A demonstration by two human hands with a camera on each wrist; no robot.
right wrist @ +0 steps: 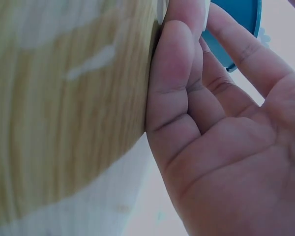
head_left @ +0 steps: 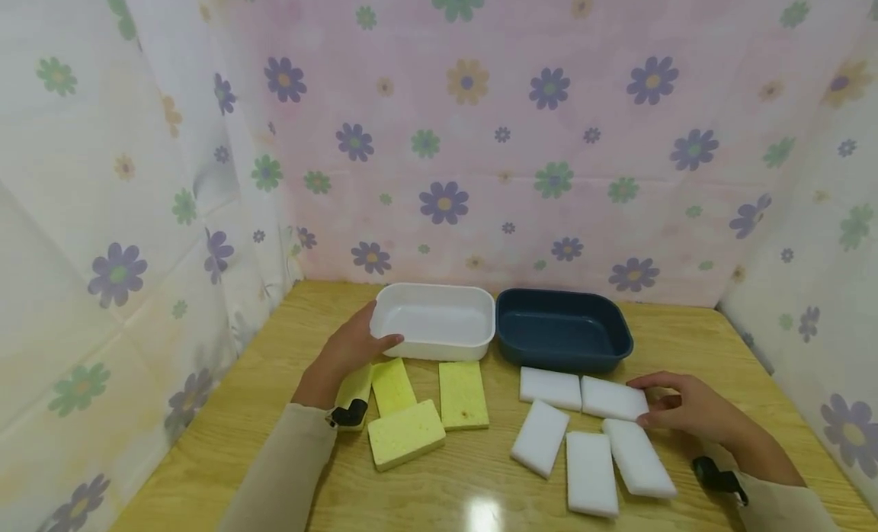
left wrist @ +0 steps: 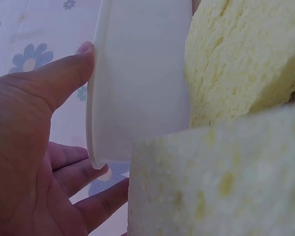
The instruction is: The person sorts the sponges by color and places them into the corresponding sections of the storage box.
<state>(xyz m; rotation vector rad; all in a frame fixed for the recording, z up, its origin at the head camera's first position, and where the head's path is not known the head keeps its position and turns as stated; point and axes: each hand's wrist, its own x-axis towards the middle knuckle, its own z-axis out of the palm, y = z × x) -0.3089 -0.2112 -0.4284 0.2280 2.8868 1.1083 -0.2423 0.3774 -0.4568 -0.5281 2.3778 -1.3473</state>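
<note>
My left hand point(head_left: 351, 343) grips the left end of a white plastic tub point(head_left: 432, 354), its thumb over the front rim. In the left wrist view, the thumb and fingertips touch the rim of the tub point(left wrist: 140, 83). Several yellow sponges point(head_left: 463, 396) lie in front of this tub, one partly hidden under my left wrist. On the right, my right hand point(head_left: 696, 411) pinches the right end of a white sponge point(head_left: 613, 399) that lies on the table. Other white sponges point(head_left: 591, 472) lie flat around it. Curled fingers hide most of the held sponge in the right wrist view.
A dark blue tub point(head_left: 564, 358) stands against the white tub's right side. Both rest near the back of the wood-grain table point(head_left: 473, 479). Flowered cloth point(head_left: 507, 166) hangs behind and along both sides. One yellow sponge point(head_left: 406, 434) partly overlaps another.
</note>
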